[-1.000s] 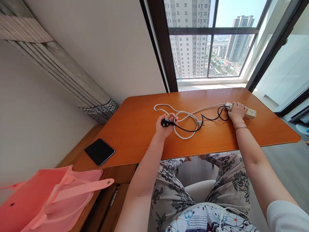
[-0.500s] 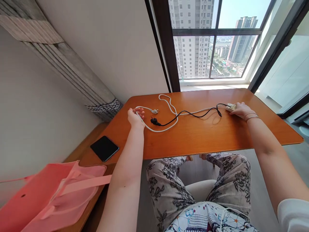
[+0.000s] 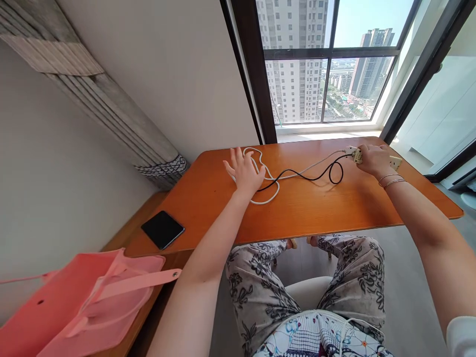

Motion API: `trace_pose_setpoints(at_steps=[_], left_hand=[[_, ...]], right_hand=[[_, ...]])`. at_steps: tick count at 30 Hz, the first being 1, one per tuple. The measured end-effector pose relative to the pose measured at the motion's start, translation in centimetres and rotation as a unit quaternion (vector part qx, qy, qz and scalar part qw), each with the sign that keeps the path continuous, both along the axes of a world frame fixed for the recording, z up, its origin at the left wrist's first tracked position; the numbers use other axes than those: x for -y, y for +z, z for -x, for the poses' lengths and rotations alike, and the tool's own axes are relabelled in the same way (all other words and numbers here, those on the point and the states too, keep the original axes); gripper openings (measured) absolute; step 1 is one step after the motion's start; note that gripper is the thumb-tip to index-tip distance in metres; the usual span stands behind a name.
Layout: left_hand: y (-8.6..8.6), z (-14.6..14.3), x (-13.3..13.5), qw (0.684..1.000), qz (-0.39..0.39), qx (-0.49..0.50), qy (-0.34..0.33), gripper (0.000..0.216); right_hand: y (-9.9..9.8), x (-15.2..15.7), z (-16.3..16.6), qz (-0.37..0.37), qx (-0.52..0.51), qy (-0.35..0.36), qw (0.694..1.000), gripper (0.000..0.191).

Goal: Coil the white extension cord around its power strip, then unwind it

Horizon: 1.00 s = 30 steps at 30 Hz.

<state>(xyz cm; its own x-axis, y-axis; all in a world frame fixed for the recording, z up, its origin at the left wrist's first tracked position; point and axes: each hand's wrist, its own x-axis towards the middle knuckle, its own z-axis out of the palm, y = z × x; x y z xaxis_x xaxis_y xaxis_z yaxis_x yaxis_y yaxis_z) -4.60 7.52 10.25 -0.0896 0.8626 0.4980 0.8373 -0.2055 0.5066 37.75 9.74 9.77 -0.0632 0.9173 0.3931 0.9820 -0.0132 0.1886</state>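
Observation:
A white power strip [image 3: 393,161] lies at the far right of the orange wooden table [image 3: 334,208], and my right hand [image 3: 373,159] is closed over it. A white cord [image 3: 273,186] loops across the tabletop beside a thin black cord [image 3: 316,176] that runs to the strip. My left hand [image 3: 244,173] hovers over the left end of the cords with its fingers spread. The plugs are hidden under that hand.
A black phone [image 3: 162,229] lies on a lower wooden ledge at the left. A pink bag [image 3: 74,302] sits at the near left. Folded grey curtain [image 3: 111,109] hangs along the wall, and a large window [image 3: 327,74] is behind the table.
My left hand let go of the white cord and moved right, opening over the plugs. My right hand shifted the power strip slightly farther back.

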Motion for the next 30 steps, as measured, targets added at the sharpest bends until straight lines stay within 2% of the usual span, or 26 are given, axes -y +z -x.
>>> trace_pose_setpoints(at_steps=[2, 6, 8, 10, 13, 18, 22, 25, 27, 30], left_hand=[[0.0, -2.2, -0.5, 0.998, -0.008, -0.018, -0.060, 0.058], [0.2, -8.0, -1.4, 0.964, 0.047, 0.029, -0.262, 0.080], [0.1, -10.6, -1.7, 0.944, 0.084, 0.072, -0.310, 0.091], [-0.2, -12.4, -1.9, 0.930, 0.087, 0.111, -0.340, 0.094], [-0.5, -13.8, -1.9, 0.925, 0.049, 0.124, -0.356, 0.086], [0.0, -14.2, -1.5, 0.903, 0.020, 0.129, -0.409, 0.044], [0.8, -13.7, -0.8, 0.900, 0.002, 0.161, -0.406, 0.042], [1.4, -13.0, -0.4, 0.912, 0.003, 0.171, -0.374, 0.048], [1.8, -12.5, -0.3, 0.920, 0.021, 0.163, -0.355, 0.048], [2.0, -11.6, -0.4, 0.924, 0.096, 0.139, -0.343, 0.023]], right_hand=[[1.9, 0.4, 0.7, -0.045, 0.023, 0.063, 0.997, 0.048], [5.0, 1.7, 2.9, -0.115, 0.053, 0.152, 0.980, 0.043], [5.6, 2.4, 4.0, -0.145, 0.058, 0.173, 0.973, 0.040], [5.6, 3.2, 4.9, -0.161, 0.058, 0.190, 0.967, 0.037], [5.0, 4.2, 5.9, -0.166, 0.053, 0.213, 0.961, 0.037], [4.1, 5.3, 8.4, -0.161, 0.032, 0.251, 0.954, 0.046], [4.4, 5.5, 10.2, -0.149, 0.026, 0.254, 0.955, 0.043], [5.5, 5.4, 10.3, -0.142, 0.036, 0.259, 0.955, 0.037], [7.0, 5.4, 9.7, -0.149, 0.039, 0.246, 0.957, 0.034], [10.1, 5.6, 8.3, -0.194, 0.032, 0.185, 0.963, 0.034]])
